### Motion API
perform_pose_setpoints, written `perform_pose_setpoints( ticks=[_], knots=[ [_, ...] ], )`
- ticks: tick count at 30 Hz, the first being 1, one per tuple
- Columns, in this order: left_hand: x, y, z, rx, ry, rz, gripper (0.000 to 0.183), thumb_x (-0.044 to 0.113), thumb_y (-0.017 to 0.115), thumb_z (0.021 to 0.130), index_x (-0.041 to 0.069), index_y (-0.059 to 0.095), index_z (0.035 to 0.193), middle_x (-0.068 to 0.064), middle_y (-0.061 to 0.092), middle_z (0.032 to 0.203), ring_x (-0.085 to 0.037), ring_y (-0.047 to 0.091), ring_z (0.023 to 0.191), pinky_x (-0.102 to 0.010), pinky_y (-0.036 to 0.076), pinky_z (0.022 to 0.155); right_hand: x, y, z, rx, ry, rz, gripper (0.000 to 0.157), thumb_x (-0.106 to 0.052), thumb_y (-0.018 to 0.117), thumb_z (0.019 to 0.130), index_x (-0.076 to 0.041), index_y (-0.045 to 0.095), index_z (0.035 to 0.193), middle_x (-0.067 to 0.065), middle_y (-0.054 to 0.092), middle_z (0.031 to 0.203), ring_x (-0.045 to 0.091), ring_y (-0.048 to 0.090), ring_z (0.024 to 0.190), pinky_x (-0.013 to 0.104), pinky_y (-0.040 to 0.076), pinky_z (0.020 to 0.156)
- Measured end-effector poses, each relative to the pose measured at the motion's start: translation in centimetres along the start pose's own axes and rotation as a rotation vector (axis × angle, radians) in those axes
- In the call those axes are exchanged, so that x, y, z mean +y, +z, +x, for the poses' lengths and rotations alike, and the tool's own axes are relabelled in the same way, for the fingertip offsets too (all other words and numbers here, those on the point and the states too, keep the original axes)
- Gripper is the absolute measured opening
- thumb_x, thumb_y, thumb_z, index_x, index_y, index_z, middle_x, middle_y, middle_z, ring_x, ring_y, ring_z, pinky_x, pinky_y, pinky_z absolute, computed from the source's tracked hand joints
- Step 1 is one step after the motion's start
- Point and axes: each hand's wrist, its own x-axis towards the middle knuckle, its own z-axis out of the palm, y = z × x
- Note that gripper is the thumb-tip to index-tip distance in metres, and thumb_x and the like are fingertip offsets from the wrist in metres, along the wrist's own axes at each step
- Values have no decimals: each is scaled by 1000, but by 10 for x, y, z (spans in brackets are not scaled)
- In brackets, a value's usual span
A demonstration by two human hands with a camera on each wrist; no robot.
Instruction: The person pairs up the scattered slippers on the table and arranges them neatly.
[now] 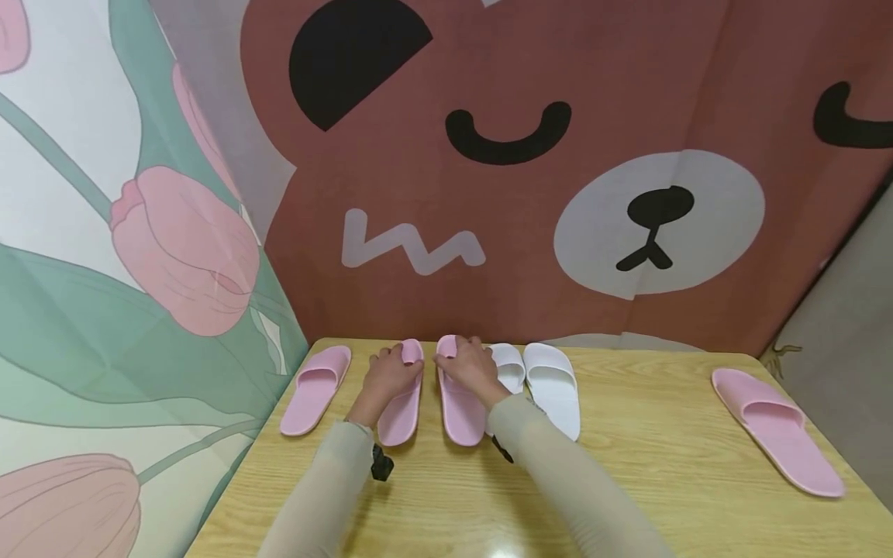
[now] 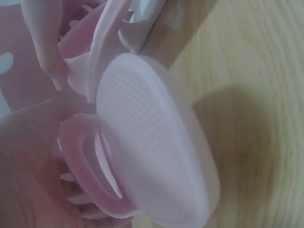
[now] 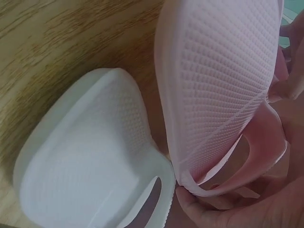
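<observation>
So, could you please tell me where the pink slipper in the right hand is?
In the head view, that slipper is below centre, between another pink slipper and the white slippers.

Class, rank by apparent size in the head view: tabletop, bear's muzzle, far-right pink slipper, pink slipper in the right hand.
1. Tabletop
2. Bear's muzzle
3. Far-right pink slipper
4. Pink slipper in the right hand, partly covered

Nearness to the camera may enlarge the third; true size unsure.

The slippers (image 1: 463, 417) are made of matt plastic with textured footbeds (image 3: 218, 80), the table (image 1: 649, 449) of glossy wood, the backdrop (image 1: 432, 178) of creased cloth.
</observation>
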Motion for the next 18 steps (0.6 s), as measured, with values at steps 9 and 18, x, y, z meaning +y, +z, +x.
perform_pose_setpoints(
  ticks=[9,18],
  knots=[
    [-6,2,4,-4,-5,1,78,51,52,97,1,37,154,-29,42,150,-48,37,137,-61,42,103,-4,2,4,-8,3,-9,75,-56,64,91,-7,51,146,22,51,140,47,51,121,55,47,95],
    [-9,6,6,-5,-13,7,76,49,52,97,1,39,153,-29,45,146,-48,40,134,-60,44,102,-5,8,7,-13,10,-3,75,-56,65,91,-6,52,146,22,52,138,47,52,119,54,48,94]
  ],
)
